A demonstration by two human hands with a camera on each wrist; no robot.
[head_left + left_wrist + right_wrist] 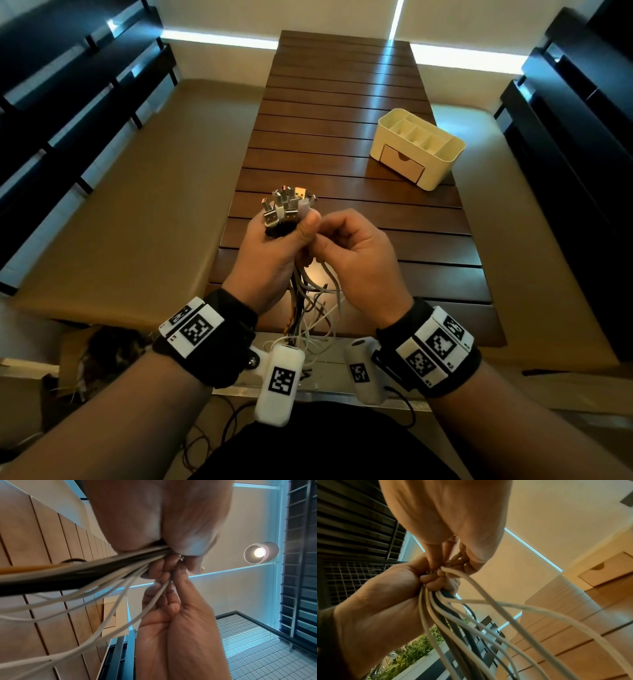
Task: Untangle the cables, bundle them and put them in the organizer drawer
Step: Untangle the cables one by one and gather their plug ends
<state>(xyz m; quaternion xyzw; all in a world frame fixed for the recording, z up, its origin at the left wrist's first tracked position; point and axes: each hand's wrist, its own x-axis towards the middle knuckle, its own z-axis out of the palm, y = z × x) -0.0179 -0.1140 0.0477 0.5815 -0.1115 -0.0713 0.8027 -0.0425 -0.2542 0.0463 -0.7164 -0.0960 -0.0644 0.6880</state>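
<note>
My left hand (274, 246) grips a bunch of white and dark cables (286, 209), their USB plugs sticking up out of the fist above the near end of the table. The loose cable lengths (308, 308) hang down between my wrists. My right hand (346, 246) sits right against the left and pinches one white cable (157, 599) just below the bunch. In the right wrist view that white cable (471, 582) leaves my right fingers (453, 562) and arcs away. The cream organizer (419, 147) stands at the table's right, its drawer (402, 163) closed.
The slatted brown wooden table (342, 113) stretches ahead, flanked by tan benches (137, 192) and dark slatted walls. A cardboard box with more tangled cords (102, 349) lies low on the left. A ceiling lamp (259, 552) shows in the left wrist view.
</note>
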